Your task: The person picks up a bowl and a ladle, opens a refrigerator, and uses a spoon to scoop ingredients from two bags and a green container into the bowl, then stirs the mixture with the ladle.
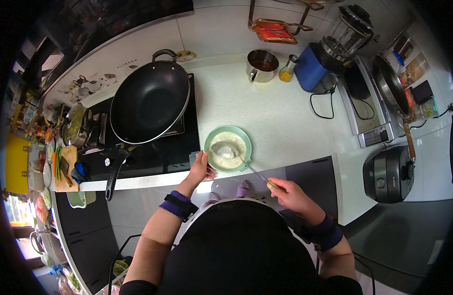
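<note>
A mint-green bowl [247, 142] stands near the front edge of the counter, holding a pale, creamy liquid [222, 164]. My left hand [199, 169] grips its left side, with the thumb at the rim. A metal ladle [258, 173] slants down into the bowl, its rounded head lying in the liquid. The fingers of my right hand [293, 196] are closed around the ladle's light-coloured handle end, just off the counter's front edge. The liquid hides part of the ladle head.
A black wok [152, 99] sits on the black glass cooktop [186, 155], its long handle jutting past the front edge. Behind stand a metal cup [262, 70], a glass oil bottle [287, 70] and a blue blender [315, 70]. A cutting board [68, 158] with vegetables lies far left; a Supor cooker [386, 175] stands right.
</note>
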`<control>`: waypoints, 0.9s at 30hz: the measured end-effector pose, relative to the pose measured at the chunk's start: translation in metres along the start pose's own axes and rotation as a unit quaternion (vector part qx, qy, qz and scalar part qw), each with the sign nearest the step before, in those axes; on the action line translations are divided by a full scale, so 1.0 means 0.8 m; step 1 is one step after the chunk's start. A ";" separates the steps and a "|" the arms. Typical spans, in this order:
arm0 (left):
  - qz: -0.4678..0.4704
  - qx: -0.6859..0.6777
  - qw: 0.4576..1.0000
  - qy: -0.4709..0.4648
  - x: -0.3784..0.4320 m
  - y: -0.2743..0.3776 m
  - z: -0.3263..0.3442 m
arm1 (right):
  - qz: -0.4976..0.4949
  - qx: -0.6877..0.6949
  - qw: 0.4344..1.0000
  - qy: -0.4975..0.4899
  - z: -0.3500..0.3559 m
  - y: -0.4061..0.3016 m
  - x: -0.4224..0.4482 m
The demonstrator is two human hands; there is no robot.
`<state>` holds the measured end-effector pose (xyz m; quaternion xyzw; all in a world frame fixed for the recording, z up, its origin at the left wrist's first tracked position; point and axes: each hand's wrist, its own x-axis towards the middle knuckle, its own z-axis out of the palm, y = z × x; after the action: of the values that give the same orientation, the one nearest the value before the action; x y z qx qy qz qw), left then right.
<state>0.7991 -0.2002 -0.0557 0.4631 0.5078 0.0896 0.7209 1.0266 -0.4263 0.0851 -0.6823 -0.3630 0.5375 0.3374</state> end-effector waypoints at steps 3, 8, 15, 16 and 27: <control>0.008 -0.003 1.000 -0.017 0.003 -0.002 0.000 | 0.017 0.001 1.000 -0.026 0.002 0.007 -0.001; 0.011 0.003 1.000 -0.020 0.003 -0.003 -0.002 | 0.000 0.014 1.000 0.026 0.000 0.010 0.006; 0.003 -0.001 1.000 -0.024 0.003 -0.001 -0.002 | 0.034 0.008 0.999 -0.024 0.004 0.006 0.000; 0.004 0.001 1.000 -0.023 0.002 -0.001 -0.002 | 0.017 0.016 1.000 -0.011 0.003 0.018 0.006; 0.009 0.004 1.000 -0.027 0.004 -0.003 -0.003 | 0.037 0.004 0.999 0.002 0.004 0.008 0.010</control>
<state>0.7979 -0.1982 -0.0595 0.4729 0.4839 0.0817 0.7318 1.0253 -0.4225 0.0755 -0.6953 -0.3343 0.5496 0.3206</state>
